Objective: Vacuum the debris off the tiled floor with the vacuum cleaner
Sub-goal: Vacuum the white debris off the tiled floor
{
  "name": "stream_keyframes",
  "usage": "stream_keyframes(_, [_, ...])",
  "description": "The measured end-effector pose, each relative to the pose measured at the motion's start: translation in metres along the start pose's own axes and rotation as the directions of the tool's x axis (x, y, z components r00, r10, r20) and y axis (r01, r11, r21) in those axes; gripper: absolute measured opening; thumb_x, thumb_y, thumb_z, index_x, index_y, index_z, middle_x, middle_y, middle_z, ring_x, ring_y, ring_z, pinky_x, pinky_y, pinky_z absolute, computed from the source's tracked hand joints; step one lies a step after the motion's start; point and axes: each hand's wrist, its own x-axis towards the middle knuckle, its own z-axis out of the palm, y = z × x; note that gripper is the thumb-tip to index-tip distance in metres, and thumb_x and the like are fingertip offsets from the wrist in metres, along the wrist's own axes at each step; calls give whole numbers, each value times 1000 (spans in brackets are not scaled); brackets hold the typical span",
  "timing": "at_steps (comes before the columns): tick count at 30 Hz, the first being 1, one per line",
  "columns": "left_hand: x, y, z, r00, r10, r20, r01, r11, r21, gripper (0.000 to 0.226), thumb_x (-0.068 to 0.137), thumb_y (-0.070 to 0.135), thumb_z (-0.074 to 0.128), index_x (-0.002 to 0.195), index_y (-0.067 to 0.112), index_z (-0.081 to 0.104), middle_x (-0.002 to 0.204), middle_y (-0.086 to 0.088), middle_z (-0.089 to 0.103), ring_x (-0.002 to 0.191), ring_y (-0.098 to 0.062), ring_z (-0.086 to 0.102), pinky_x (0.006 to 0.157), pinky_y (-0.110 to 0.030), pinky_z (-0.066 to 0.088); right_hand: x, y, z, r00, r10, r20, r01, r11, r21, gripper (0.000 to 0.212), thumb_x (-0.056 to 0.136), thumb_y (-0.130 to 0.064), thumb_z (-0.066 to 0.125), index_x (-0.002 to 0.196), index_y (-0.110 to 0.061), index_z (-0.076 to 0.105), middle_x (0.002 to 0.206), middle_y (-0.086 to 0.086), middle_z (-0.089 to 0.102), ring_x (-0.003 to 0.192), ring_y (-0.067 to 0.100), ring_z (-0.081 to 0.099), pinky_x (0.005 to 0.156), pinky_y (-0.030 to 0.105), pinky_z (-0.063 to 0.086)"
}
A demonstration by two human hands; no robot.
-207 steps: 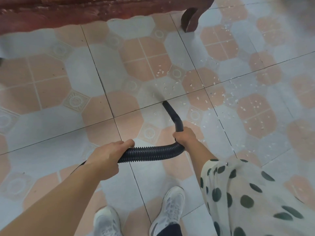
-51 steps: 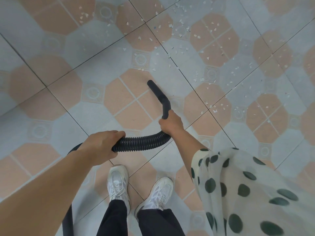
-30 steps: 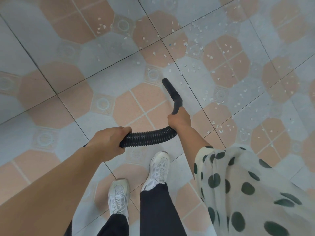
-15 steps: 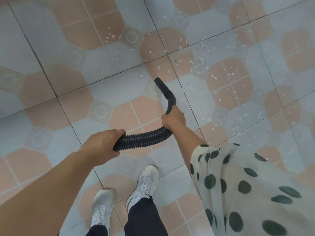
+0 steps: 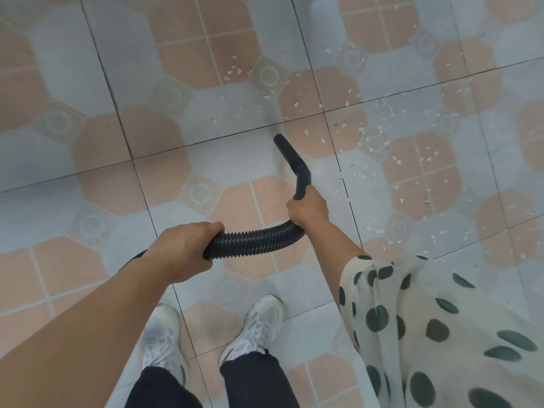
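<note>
A black ribbed vacuum hose (image 5: 253, 239) runs between my two hands. My left hand (image 5: 182, 251) grips the hose low at centre. My right hand (image 5: 309, 209) grips it where it joins the bent black nozzle (image 5: 291, 159). The nozzle tip points down at the floor near a grout line. Small white debris (image 5: 379, 113) lies scattered on the pink and grey tiled floor (image 5: 132, 142), mostly ahead and to the right of the nozzle tip. The vacuum cleaner's body is out of view.
My two white shoes (image 5: 253, 328) stand on the tiles at the bottom, below the hose. A white sleeve with dark dots (image 5: 426, 325) fills the lower right corner. More debris (image 5: 418, 178) lies on the pink tile at right.
The view has shifted, and my feet have stepped closer together. The nozzle tip now sits nearer the debris around the grout crossing. Both hands keep the same grip on the hose.
</note>
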Motion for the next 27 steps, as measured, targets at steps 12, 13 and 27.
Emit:
stream_keyframes(12, [-39, -120, 53, 994, -110, -19, 106, 983, -150, 37, 71, 5, 53, 88, 35, 41, 76, 12, 52, 70, -12, 52, 56, -28, 41, -10, -42, 71, 992, -23, -125, 19, 999, -34, 49, 96, -17, 52, 141, -15, 33, 126, 17, 47, 86, 27, 51, 69, 36, 47])
stream_keyframes(13, [-42, -130, 52, 989, -144, -16, 140, 979, -148, 36, 71, 6, 54, 89, 35, 41, 75, 12, 53, 70, -12, 52, 55, -28, 40, -10, -43, 75, 991, -40, -130, 36, 999, -31, 46, 96, -18, 52, 138, -15, 35, 126, 16, 48, 86, 27, 52, 68, 35, 46])
stream_keyframes(27, [-32, -183, -73, 908, 91, -410, -87, 996, 28, 28, 70, -2, 66, 87, 16, 53, 75, -5, 57, 64, -31, 55, 53, -32, 41, -16, -95, 78, 996, -52, 72, 47, 996, 74, 39, 91, -18, 56, 127, -7, 50, 117, 15, 60, 103, 33, 61, 79, 39, 51])
